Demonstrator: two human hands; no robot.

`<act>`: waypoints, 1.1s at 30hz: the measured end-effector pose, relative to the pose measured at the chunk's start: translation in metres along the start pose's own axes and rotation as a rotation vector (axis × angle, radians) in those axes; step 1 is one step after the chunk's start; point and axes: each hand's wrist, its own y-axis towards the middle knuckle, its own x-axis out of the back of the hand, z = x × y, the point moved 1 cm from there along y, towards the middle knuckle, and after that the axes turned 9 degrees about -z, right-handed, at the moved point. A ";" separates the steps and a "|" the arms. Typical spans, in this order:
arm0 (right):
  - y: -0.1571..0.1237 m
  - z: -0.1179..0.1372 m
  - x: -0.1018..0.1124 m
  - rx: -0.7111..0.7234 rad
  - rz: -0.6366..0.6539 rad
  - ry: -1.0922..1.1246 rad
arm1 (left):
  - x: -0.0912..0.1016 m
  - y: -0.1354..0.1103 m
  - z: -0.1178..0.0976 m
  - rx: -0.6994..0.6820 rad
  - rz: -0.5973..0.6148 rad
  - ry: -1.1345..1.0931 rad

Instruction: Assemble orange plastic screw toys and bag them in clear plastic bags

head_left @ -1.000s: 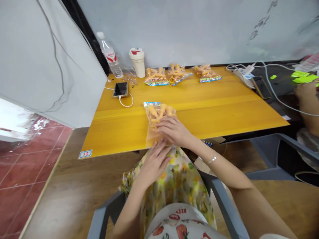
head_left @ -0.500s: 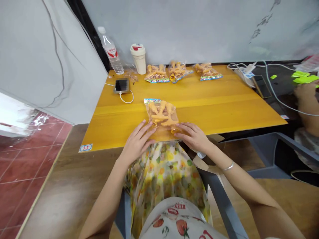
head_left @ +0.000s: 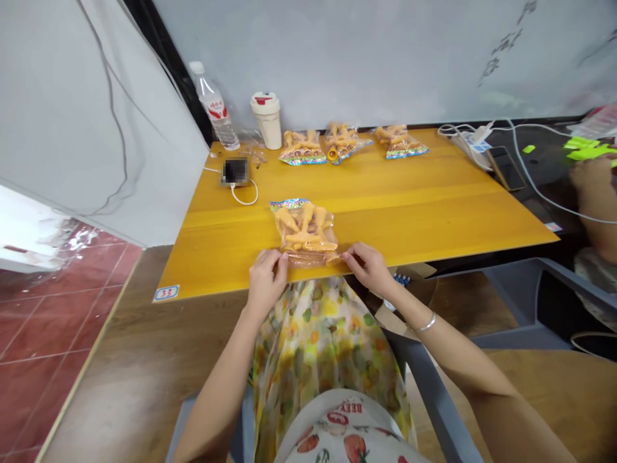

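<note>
A clear plastic bag (head_left: 304, 230) with a colourful printed top strip lies on the yellow wooden table, holding several orange chicken-feet-shaped pieces. My left hand (head_left: 266, 278) pinches its lower left corner, and my right hand (head_left: 367, 267) pinches its lower right corner. Both hands rest at the table's near edge, above my floral skirt. Three similar bags (head_left: 303, 148) (head_left: 342, 141) (head_left: 402, 143) lie in a row at the table's far side.
On the yellow table (head_left: 409, 206) stand a water bottle (head_left: 214, 108) and a white lidded cup (head_left: 267, 120). A blurred phone (head_left: 235, 171) lies on a white cable. At right are a power strip (head_left: 470, 143), green notes (head_left: 588, 151) and a co-worker's hand (head_left: 590, 183).
My hands have moved from the bag's middle and sides to its lower corners and now pinch its near edge. The bag lies flatter and sits slightly further left.
</note>
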 end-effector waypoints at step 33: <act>0.040 0.018 0.032 0.048 0.043 0.309 | 0.000 0.037 -0.021 -0.814 -0.137 0.189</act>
